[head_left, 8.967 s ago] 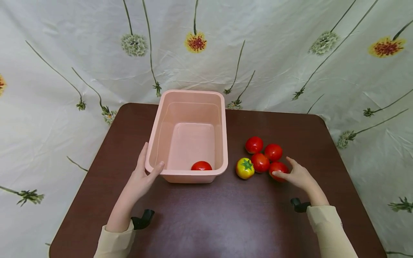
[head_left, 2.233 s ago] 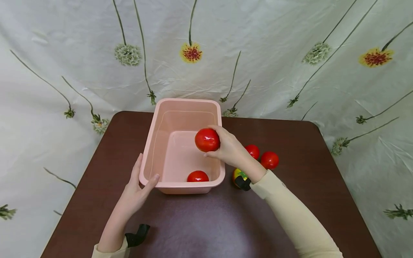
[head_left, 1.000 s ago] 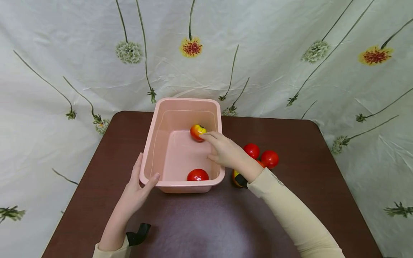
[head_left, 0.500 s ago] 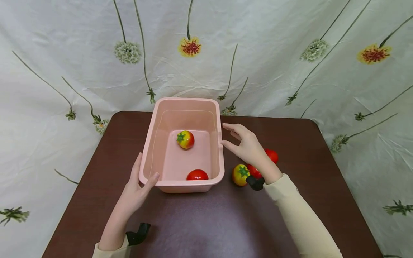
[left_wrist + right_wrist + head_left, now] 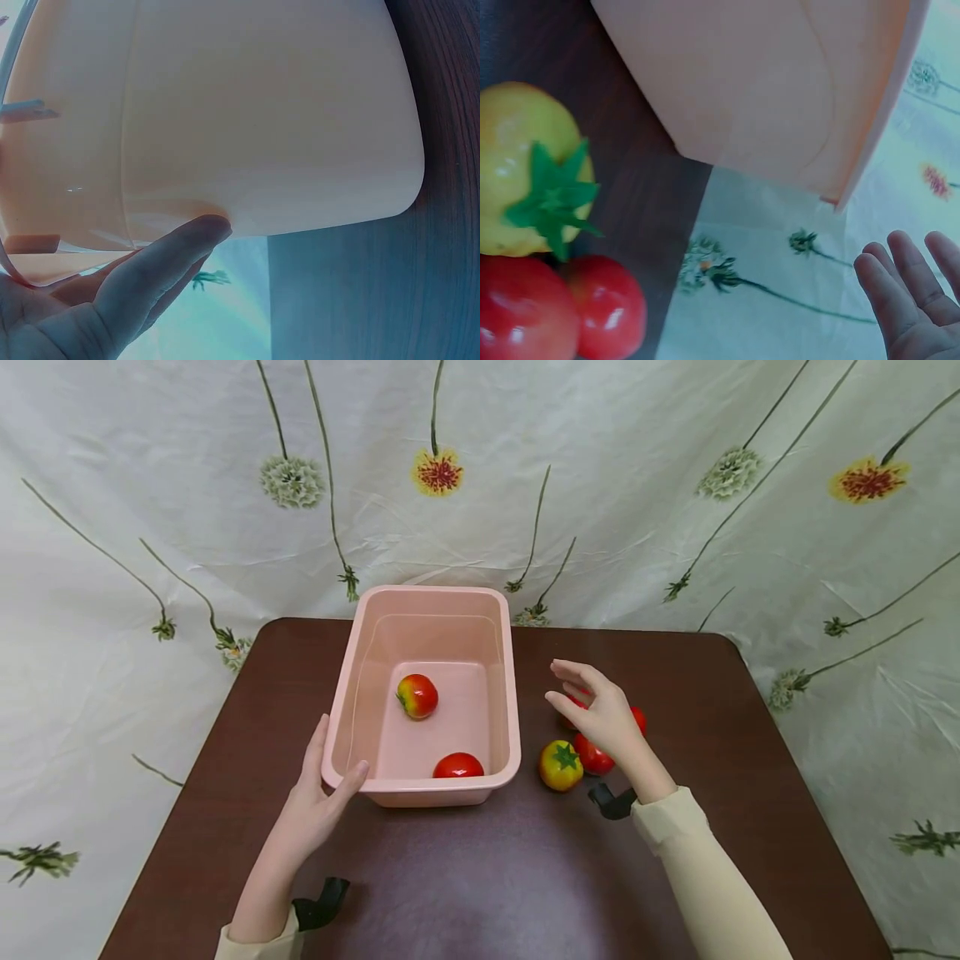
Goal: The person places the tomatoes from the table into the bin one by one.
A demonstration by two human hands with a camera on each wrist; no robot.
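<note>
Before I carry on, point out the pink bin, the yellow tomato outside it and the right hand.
Pink bin (image 5: pixel 420 785): head view, near rim.
Yellow tomato (image 5: pixel 558 768): head view, middle of its visible side.
Right hand (image 5: pixel 602 712): head view, middle of the hand.

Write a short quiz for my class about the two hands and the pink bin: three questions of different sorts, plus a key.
1. Which part of the pink bin does the left hand touch? A) far right corner B) near left corner C) floor
2. True or false: the right hand touches the pink bin.
3. How many things can be seen inside the pink bin?

Key:
1. B
2. False; it is apart from it.
3. Two: a red tomato and a red-and-yellow tomato.
</note>
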